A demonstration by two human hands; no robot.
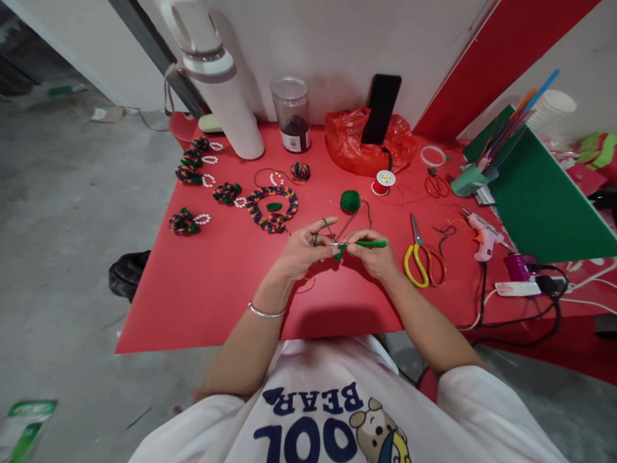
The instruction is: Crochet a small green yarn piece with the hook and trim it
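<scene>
Near the front middle of the red table, my left hand (307,249) pinches a small green crocheted piece (339,252), with green yarn looped over its raised finger. My right hand (372,255) grips a crochet hook with a green handle (371,244); its metal tip meets the piece at my left fingertips. Just beyond the hands lies a ball of green yarn (349,201). To the left, a multicoloured crocheted ring (272,209) surrounds a small green piece (274,207). Several multicoloured crocheted pieces with white bead loops, one of them here (183,222), lie farther left.
Yellow-and-red-handled scissors (417,265) lie right of my right hand, near a pink glue gun (486,238) and a power strip (518,288). Along the back stand a white bottle (231,106), a clear jar (292,116) and a phone (382,108) on a red bag (344,141).
</scene>
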